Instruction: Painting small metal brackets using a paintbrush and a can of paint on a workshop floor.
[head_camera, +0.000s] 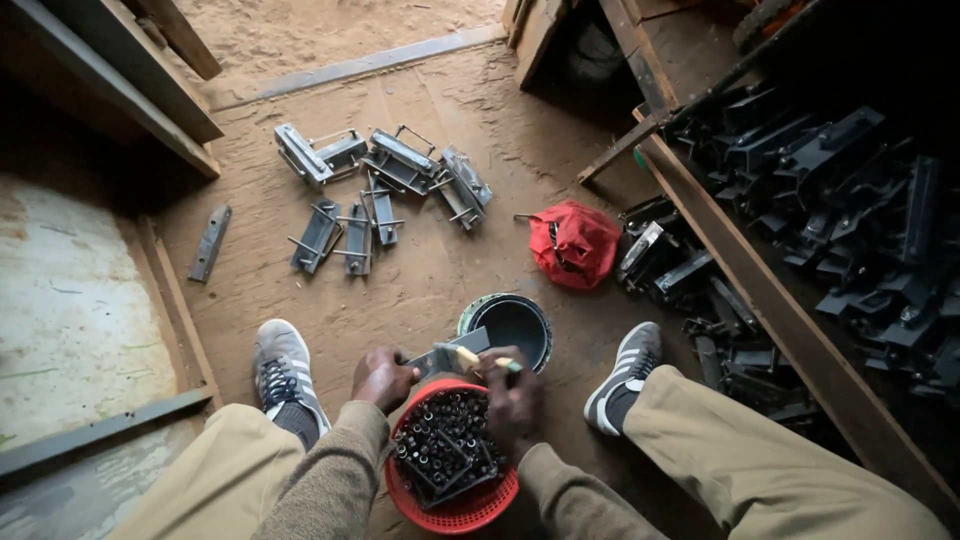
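Left hand (382, 377) is gripping a grey metal bracket (447, 355), fingers closed on its left end; it is lying roughly level over the red basket (455, 512), long axis running left-right, tilting up toward the black paint tin (512, 325). Right hand (512, 395) is pinching a brush (480, 360), handle pointing left. Roughly eight unpainted brackets (380, 185) are lying ahead on the floor. One red cloth (575, 243) is sitting right of them, black painted parts (830, 200) piling along the right.

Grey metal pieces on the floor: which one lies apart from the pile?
The flat strip at far left, alone beside the wooden beam; the others cluster together at centre.
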